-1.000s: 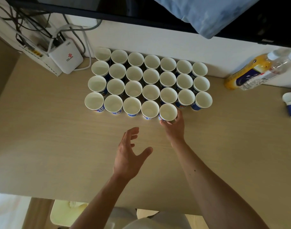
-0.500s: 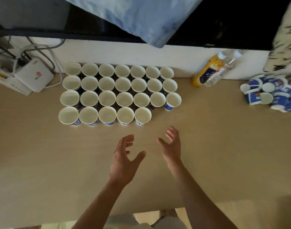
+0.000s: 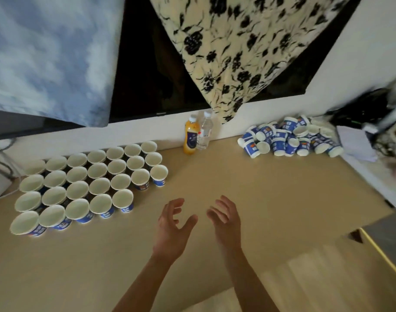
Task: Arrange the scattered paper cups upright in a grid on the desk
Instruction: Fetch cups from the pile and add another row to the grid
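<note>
A: Start at the left. What's standing there?

B: The grid of upright cups (image 3: pixel 91 185), mouths up and rims nearly touching, set close against the back wall (image 3: pixel 136 131), which I'd guess serves to square the rows. The nearest row is short. It stops at an end cup (image 3: pixel 122 199) with bare desk (image 3: pixel 271 199) to its right, and I'd judge two more belong there.

A: And the hands?

B: The left hand (image 3: pixel 172 224) hovers over the desk just right of that row, fingers spread and relaxed, holding nothing. Behind it, by the wall, an orange juice bottle (image 3: pixel 191 136) and a clear water bottle (image 3: pixel 204 131) stand out of the working lane. The right hand (image 3: pixel 226 218) is beside the left, palm turned inward, equally loose and empty.

A: Why both empty?

B: They look to be between cups — the supply lies well apart, further right.

A: The pile?

B: Yes, the heap of loose cups (image 3: pixel 289 138) at the back right, tumbled on their sides and over one another. Each needs picking out and turning upright — a light pinch seems wise, since paper crushes easily.
</note>
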{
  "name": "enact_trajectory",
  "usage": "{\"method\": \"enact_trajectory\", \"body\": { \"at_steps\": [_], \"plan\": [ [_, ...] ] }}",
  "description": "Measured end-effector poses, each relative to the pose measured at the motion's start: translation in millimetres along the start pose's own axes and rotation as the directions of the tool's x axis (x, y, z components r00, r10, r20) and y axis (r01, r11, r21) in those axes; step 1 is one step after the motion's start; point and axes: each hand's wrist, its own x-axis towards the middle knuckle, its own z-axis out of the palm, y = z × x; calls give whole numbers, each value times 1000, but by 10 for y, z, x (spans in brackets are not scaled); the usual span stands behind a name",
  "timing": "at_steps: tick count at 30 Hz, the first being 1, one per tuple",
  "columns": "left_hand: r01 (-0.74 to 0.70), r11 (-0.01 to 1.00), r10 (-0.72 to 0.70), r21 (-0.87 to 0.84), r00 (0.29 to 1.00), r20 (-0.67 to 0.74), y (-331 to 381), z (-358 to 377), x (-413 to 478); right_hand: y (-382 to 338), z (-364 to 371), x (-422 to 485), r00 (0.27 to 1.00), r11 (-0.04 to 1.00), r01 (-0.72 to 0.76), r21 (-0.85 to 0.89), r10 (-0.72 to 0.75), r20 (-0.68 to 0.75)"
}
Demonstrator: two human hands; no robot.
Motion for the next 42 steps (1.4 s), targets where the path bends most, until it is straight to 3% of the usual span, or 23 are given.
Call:
{"method": "enact_trajectory", "body": {
  "at_steps": [8,16,27,33,42],
  "plan": [
    [-49,996,47,-71,998,-29,597,1230,-444,-793,-1403,117,994,993,97,71,-92,-61],
    [-62,995,66,-79,997,49,997,2097,-713,-921,-2524,80,998,999,39,20,-37,-59],
    [-15,996,27,-91,991,132,1146,2955,-173,-888,-3166,762,998,993,-21,-118,15,-56],
    [44,986,-21,-163,990,141,1264,3476,357,-1000,-3408,1554,1000,975,-22,-219,20,-8],
    [125,985,-109,-121,985,131,1392,4015,820,-1167,-3699,2749,997,957,-72,-280,73,-7]
  ]
}}
